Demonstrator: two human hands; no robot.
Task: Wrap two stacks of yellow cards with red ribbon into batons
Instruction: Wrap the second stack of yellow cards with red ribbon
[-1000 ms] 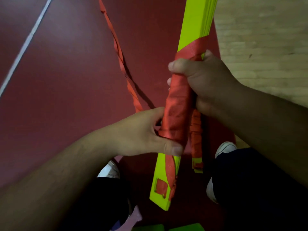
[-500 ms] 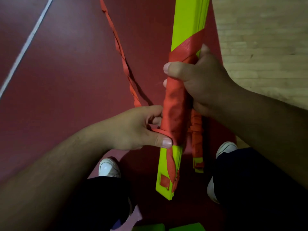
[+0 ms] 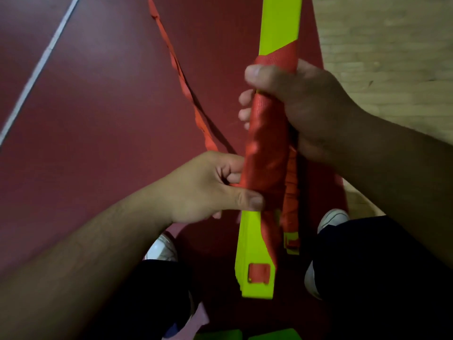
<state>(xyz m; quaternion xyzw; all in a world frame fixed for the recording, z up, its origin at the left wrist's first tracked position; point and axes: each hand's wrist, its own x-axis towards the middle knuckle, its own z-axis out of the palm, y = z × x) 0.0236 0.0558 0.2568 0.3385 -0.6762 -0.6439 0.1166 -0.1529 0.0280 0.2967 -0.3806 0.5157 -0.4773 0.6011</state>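
**Both hands close on a half-wrapped yellow stack**

The long yellow card stack (image 3: 277,28) stands nearly upright at the middle of the view, with flat faces and squared edges. Its middle stretch is bound in glossy, slightly wrinkled red ribbon (image 3: 267,148). The right hand (image 3: 301,104) curls round the upper part of the wrap: the thumb lies across the front, and three fingertips (image 3: 245,98) show at the left edge. Lower down, the left hand (image 3: 203,190) pinches the bottom edge of the wrap, thumb flat on the front and fingers curled behind. Below it the stack is bare yellow, with a small red tab (image 3: 259,272) near the end.

A twisted ribbon tail (image 3: 181,79) runs away from the left hand over the smooth dark red floor (image 3: 110,106). Just behind the stack, partly hidden, hangs a second ribbon-wound stack (image 3: 291,192), its yellow end showing. Pale wooden boards (image 3: 392,57) lie to the right.
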